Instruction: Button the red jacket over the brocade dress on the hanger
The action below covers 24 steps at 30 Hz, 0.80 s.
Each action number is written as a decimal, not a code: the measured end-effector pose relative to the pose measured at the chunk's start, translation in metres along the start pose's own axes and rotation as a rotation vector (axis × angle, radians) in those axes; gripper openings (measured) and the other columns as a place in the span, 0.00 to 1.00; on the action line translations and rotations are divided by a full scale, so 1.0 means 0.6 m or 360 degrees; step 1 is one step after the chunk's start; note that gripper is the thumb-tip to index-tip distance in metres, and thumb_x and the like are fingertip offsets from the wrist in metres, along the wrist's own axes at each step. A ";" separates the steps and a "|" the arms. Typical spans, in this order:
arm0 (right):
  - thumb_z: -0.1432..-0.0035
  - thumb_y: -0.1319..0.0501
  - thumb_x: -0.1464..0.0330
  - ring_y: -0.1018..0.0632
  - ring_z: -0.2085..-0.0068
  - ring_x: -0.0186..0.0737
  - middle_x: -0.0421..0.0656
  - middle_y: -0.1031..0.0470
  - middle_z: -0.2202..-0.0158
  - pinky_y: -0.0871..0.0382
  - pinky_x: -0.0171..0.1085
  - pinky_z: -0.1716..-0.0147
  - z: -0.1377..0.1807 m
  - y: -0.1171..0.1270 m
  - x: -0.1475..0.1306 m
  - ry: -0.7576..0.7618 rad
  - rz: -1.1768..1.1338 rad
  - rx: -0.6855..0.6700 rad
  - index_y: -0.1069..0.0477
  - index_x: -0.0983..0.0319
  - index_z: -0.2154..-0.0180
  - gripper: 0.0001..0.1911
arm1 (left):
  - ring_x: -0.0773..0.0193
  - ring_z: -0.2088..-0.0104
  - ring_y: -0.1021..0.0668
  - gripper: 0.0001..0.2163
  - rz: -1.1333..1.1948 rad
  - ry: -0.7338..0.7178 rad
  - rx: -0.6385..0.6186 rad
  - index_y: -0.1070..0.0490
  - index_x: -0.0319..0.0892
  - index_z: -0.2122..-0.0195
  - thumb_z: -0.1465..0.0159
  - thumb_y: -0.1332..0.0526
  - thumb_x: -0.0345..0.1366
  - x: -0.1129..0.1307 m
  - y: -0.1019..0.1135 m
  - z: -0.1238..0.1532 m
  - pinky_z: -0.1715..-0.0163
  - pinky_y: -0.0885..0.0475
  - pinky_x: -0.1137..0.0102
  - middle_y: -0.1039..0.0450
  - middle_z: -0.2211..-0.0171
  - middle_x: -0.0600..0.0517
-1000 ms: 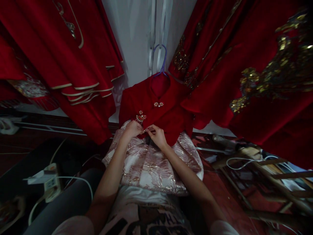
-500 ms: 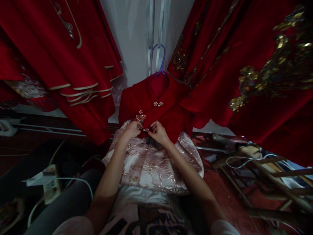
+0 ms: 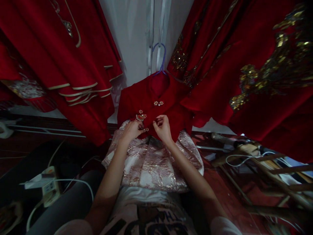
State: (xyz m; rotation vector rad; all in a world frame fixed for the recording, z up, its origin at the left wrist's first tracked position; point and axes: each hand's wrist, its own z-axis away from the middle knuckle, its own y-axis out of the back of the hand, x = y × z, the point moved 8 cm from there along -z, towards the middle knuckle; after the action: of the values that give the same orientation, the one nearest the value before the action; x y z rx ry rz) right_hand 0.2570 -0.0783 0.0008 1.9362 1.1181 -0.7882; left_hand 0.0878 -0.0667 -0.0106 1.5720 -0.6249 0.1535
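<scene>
A red high-collared jacket (image 3: 132, 98) hangs on a blue hanger (image 3: 163, 60) in front of me, its lower part over shiny pink-and-white brocade cloth (image 3: 156, 169). My left hand (image 3: 132, 131) is closed at the hem, fingers pinching the edge beside a small beaded flower clasp (image 3: 146, 129). Just above that hand is a fan-shaped jewelled ornament (image 3: 141, 117). To the right, my right hand (image 3: 163, 129) is raised off the cloth, thumb and curled fingertips close together; anything between them is too small to see. A pearl flower clasp (image 3: 158, 103) sits below the collar.
Red garments with pale piping (image 3: 83, 65) hang at left, and red ones with gold sequins (image 3: 249, 78) at right. A power strip (image 3: 51, 186) with a white cable lies at lower left. Wooden furniture (image 3: 269, 176) stands at right.
My right hand has drawn away from the hem clasp, up and to the right. My left hand stays at the hem, and the clasp now shows more.
</scene>
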 end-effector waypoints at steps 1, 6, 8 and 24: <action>0.46 0.42 0.71 0.31 0.67 0.34 0.44 0.35 0.61 0.30 0.35 0.64 -0.001 0.005 -0.001 0.0002 0.0012 0.0048 0.40 0.60 0.61 0.10 | 0.60 0.64 0.22 0.08 -0.0014 -0.0015 -0.0001 0.25 0.44 0.67 0.44 0.34 0.42 0.001 0.000 0.000 0.66 0.34 0.71 0.21 0.65 0.49; 0.46 0.43 0.70 0.29 0.66 0.34 0.47 0.36 0.56 0.29 0.34 0.68 -0.004 0.025 0.006 -0.0077 -0.0028 0.0238 0.42 0.60 0.59 0.12 | 0.61 0.66 0.22 0.08 -0.0016 -0.0116 0.0055 0.25 0.44 0.68 0.42 0.36 0.43 0.002 0.003 0.002 0.67 0.34 0.71 0.21 0.66 0.49; 0.45 0.43 0.70 0.28 0.66 0.34 0.46 0.33 0.58 0.29 0.34 0.67 -0.006 0.014 0.011 -0.0090 -0.0038 0.0118 0.40 0.60 0.60 0.10 | 0.62 0.67 0.22 0.09 -0.0008 -0.0112 0.0060 0.25 0.43 0.68 0.42 0.35 0.43 -0.001 0.003 0.001 0.67 0.34 0.71 0.21 0.67 0.50; 0.51 0.37 0.74 0.22 0.68 0.34 0.39 0.23 0.70 0.27 0.33 0.66 0.032 -0.092 0.064 -0.0272 -0.0065 -0.0707 0.31 0.61 0.67 0.07 | 0.65 0.72 0.22 0.06 0.0319 -0.0184 0.0068 0.31 0.41 0.73 0.44 0.35 0.36 -0.012 -0.015 -0.011 0.70 0.31 0.73 0.24 0.74 0.52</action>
State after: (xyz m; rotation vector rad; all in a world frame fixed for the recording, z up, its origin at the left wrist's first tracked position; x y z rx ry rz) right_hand 0.2215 -0.0593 -0.0561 1.4542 1.1205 -0.6475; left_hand 0.0877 -0.0587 -0.0212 1.5653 -0.8751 0.2284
